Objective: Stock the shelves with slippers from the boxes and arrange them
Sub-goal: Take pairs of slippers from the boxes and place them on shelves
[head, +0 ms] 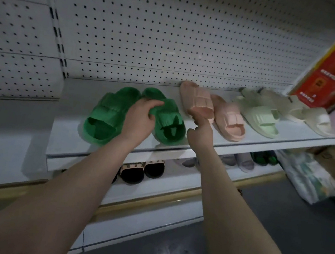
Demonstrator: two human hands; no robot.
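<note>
Shelf (72, 109) | left grip (140, 118) holds green slipper (169, 128) — right grip (200, 132) touches pink slipper (196, 98)

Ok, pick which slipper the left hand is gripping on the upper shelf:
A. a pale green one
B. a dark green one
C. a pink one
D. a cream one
B: the left hand has its fingers curled over the strap of the dark green slipper, while the right hand reaches to the near edge of a pink slipper.
</note>
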